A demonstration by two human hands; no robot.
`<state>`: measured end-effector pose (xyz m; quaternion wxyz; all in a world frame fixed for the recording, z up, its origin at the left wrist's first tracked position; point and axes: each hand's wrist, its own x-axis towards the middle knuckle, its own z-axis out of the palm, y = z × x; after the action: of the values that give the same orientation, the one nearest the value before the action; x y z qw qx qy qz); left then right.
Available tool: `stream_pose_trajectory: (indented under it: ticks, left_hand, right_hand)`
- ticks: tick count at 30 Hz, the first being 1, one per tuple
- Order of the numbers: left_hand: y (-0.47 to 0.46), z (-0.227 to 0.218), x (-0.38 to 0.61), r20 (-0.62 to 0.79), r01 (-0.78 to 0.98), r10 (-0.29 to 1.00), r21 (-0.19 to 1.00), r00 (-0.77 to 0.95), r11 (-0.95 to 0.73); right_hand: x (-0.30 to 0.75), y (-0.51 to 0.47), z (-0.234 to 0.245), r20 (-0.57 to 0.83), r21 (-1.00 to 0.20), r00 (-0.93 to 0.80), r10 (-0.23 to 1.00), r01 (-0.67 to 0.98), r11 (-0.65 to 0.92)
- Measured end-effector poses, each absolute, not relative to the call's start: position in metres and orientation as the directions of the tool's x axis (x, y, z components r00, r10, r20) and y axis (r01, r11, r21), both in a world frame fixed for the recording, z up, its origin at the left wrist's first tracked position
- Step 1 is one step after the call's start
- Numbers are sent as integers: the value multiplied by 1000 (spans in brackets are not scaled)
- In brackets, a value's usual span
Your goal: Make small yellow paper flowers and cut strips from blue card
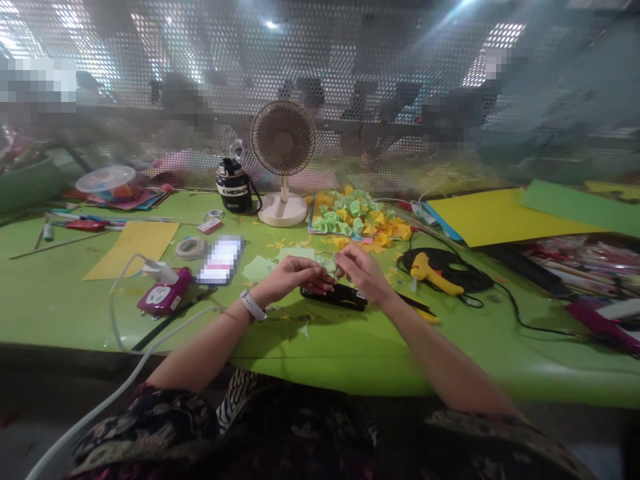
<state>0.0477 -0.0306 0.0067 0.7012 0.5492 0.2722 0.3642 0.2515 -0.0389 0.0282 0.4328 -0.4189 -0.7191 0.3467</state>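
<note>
My left hand (295,277) and my right hand (363,270) meet over the green table (320,350), with their fingertips pinching a small pale green paper piece (327,265) from both sides. Its exact shape is partly hidden by my fingers. Under my hands lies a black flat object (335,297), perhaps a phone or case. Loose yellow paper scraps (280,245) and a pale green paper sheet (259,269) are scattered just beyond my left hand. A white watch (253,305) circles my left wrist.
A heap of green and yellow paper flowers (357,217) lies beyond my hands. To the right are a yellow glue gun (434,274) and black cable (450,270). To the left are a magenta power socket (165,291), tape roll (190,249), and yellow card (133,250). A fan (283,153) and black flask (233,185) stand behind.
</note>
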Motion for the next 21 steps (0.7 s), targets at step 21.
stream_pose_trajectory:
  ticks: [21]
  left_hand:
    - [-30, 11, 46, -14, -91, 789, 992, 614, 88]
  right_hand:
    - [242, -45, 26, 430, -651, -411, 804, 476, 591]
